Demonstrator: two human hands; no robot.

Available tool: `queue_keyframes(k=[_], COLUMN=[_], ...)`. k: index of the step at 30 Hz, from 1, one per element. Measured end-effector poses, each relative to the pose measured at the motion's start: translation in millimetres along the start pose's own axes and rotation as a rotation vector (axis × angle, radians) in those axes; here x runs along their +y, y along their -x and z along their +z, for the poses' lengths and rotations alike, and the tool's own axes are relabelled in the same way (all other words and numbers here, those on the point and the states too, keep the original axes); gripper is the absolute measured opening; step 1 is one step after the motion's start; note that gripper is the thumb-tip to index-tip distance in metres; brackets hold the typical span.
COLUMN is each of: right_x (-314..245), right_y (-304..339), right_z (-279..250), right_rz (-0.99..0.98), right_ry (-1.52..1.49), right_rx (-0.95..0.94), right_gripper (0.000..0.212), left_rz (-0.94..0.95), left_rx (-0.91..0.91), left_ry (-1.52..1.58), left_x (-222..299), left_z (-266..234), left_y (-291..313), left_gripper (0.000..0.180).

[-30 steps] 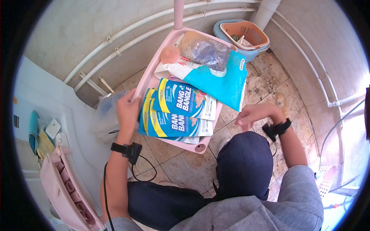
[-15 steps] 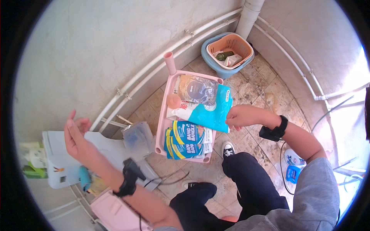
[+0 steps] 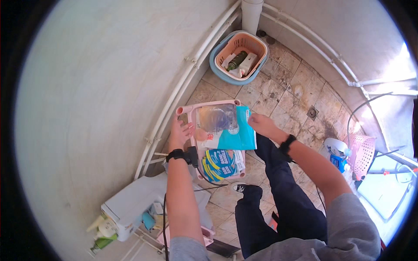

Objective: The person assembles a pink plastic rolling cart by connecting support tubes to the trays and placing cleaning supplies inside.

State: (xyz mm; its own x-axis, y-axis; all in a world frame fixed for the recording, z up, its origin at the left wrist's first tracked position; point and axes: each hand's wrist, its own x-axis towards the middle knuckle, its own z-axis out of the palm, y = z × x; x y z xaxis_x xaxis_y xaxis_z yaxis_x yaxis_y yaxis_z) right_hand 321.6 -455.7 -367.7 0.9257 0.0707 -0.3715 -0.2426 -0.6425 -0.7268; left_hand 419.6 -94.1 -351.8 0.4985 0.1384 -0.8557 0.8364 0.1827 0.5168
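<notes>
A pink plastic rack shelf (image 3: 211,103) stands on the floor before me. On it lie a teal-and-white plastic package (image 3: 237,138), a clear bag (image 3: 215,118) with dark contents, and several blue-and-yellow packets (image 3: 221,163). A small round peach-coloured thing (image 3: 200,134) rests at the white end of the teal package. My left hand (image 3: 178,134) is at the shelf's left rim, fingers apart and pointing inward over it. At the opposite side, my right hand (image 3: 263,126) has its fingers closed at the teal package's right edge.
An orange basket (image 3: 241,43) holding a green bottle sits in a blue tub (image 3: 216,69) by the wall corner. White pipes (image 3: 190,65) run along the wall. Right are detergent bottles (image 3: 337,152) and a pink basket (image 3: 361,150). A white appliance (image 3: 135,198) stands at lower left.
My left hand has come from the far left to the rack's left rim. My right hand stays by the teal package's edge. The view has shifted, and the rack is seen more from above.
</notes>
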Motion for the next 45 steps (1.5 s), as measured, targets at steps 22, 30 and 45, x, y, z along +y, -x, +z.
queue_keyframes(k=[22,30,45], right_x=[-79.0,-83.8,-119.6], right_y=[-241.8,-260.5,-229.0], right_z=[221.4,217.0,171.5], right_rz=[0.063,-0.185,-0.251], right_ry=[0.501,0.43,0.309], right_rx=[-0.133,-0.179,0.169], right_gripper=[0.044,0.043,0.048], left_rz=[-0.823,-0.768,-0.244], left_rx=[-0.097,-0.249,-0.169], left_ry=[0.665,0.977,0.715], left_x=[69.7,50.3,85.4], left_z=[55.1,25.8,22.1], left_y=[-87.9,-95.1,89.3], left_gripper=[0.025,0.02,0.026])
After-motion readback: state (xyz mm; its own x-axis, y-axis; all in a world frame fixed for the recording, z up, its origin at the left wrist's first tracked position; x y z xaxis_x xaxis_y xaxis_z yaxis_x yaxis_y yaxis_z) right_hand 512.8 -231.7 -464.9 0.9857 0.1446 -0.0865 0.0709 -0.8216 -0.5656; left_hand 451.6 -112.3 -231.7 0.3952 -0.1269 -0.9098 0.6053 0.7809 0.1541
